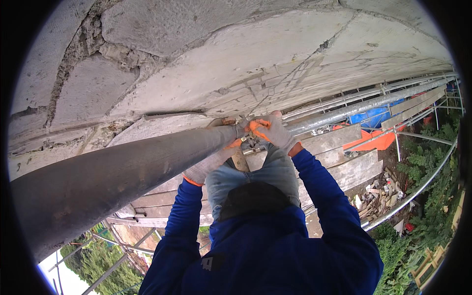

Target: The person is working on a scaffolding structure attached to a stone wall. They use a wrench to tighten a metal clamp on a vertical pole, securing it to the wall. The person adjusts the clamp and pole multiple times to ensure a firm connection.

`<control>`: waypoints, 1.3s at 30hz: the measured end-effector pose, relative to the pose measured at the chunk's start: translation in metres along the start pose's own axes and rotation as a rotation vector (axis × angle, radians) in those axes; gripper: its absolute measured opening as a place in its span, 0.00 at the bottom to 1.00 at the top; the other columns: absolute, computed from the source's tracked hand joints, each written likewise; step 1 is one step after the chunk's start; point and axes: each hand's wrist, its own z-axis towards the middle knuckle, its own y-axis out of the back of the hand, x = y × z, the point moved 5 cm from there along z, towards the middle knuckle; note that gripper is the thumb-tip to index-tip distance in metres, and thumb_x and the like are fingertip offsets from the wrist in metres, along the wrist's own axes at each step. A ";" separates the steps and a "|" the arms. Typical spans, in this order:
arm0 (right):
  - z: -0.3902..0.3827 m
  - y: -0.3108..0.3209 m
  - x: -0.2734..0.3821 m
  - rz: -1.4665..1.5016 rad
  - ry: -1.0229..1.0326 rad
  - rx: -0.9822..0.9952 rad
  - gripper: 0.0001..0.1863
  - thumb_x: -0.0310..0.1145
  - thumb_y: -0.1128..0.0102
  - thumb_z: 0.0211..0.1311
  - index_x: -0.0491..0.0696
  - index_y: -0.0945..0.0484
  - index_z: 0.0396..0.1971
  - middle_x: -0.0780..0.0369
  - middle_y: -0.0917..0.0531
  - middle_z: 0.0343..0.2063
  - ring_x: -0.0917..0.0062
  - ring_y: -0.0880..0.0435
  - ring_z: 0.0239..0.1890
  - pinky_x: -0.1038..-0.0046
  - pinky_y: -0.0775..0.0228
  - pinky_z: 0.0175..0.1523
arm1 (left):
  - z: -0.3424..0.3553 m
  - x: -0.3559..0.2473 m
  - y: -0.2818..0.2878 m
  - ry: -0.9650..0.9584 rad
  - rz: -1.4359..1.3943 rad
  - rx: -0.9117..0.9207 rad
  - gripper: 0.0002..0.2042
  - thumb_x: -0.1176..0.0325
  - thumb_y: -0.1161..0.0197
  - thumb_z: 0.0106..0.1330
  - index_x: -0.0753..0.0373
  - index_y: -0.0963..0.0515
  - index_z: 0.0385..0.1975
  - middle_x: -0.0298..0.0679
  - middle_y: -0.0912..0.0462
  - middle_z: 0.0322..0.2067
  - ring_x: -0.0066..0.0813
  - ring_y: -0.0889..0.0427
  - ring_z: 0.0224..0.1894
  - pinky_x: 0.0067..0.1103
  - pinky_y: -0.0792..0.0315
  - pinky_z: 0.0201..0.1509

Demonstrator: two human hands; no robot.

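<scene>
A thick grey scaffold tube runs from close by on the left to the middle of the view. At its far end sits a metal scaffold coupler. My right hand, in a pale glove with orange coating, has its fingers closed on the coupler. My left hand, gloved the same way, reaches up beside the tube's lower side. Its orange fingertips are bent in close to the coupler, and the tube partly hides them. What they hold I cannot make out. More metal fittings show just below my hands.
A cracked stone wall rises close in front. Scaffold boards lie beneath me, and a galvanised tube runs off to the right. Further down are a guard rail, an orange sheet, a blue tarp, rubble and bushes.
</scene>
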 end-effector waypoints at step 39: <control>-0.167 -0.042 0.116 -0.358 0.257 -0.154 0.21 0.15 0.42 0.58 0.45 0.22 0.52 0.50 0.33 0.62 0.67 0.19 0.49 0.71 0.22 0.50 | -0.005 0.030 -0.011 -0.455 0.198 -0.096 0.17 0.57 0.32 0.63 0.57 0.18 0.48 0.39 0.15 0.44 0.39 0.18 0.49 0.30 0.26 0.55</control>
